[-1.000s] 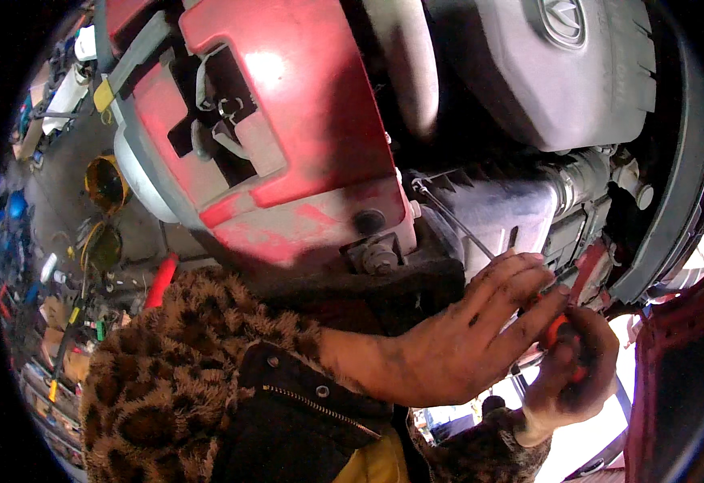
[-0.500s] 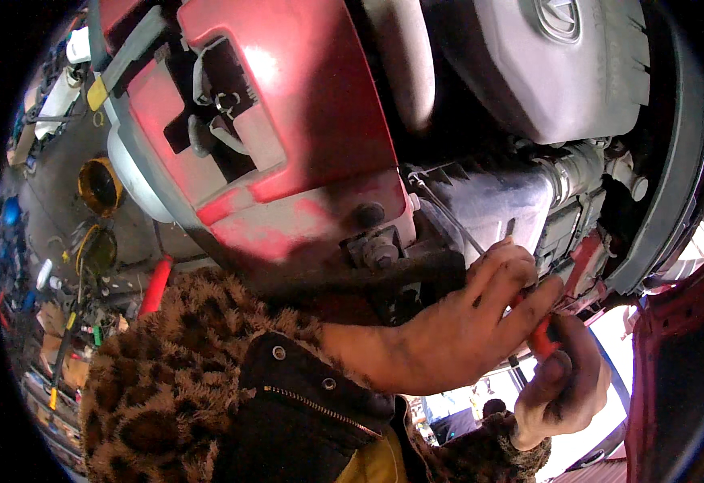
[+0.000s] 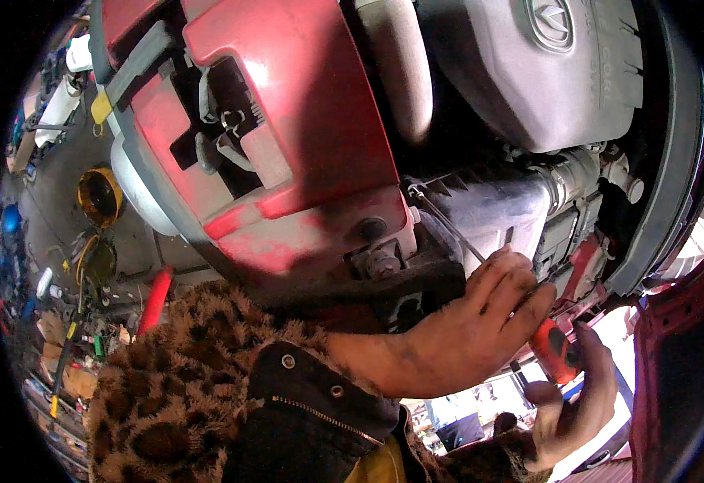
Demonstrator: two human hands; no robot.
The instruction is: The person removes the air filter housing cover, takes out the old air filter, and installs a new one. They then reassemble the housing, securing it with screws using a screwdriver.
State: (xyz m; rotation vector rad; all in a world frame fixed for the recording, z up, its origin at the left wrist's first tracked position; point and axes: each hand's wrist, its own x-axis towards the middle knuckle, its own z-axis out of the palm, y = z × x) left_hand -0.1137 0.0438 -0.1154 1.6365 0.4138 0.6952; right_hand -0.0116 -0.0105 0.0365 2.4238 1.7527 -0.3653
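A screwdriver with a red and black handle [image 3: 555,352] slants across the engine bay. Its thin metal shaft reaches up and left to a small fitting [image 3: 416,191] at the corner of the dark plastic air filter box [image 3: 497,205]. My left hand [image 3: 456,338] is closed around the screwdriver where shaft meets handle; its fingers hide that stretch. Beside the handle's butt end, my right hand [image 3: 581,402] has thumb and fingers spread apart, with a gap to the handle. Contact of the far fingers is hard to make out.
A red body panel [image 3: 311,161] with a cut-out lies left of the filter box. The grey engine cover [image 3: 577,80] is at upper right, and a ribbed intake hose [image 3: 573,171] joins the box. Cluttered floor with a yellow round container [image 3: 100,196] lies far left.
The fingers of my right hand have opened off the screwdriver handle and moved slightly down and right, uncovering more of it. My left hand keeps its hold, nearly in place.
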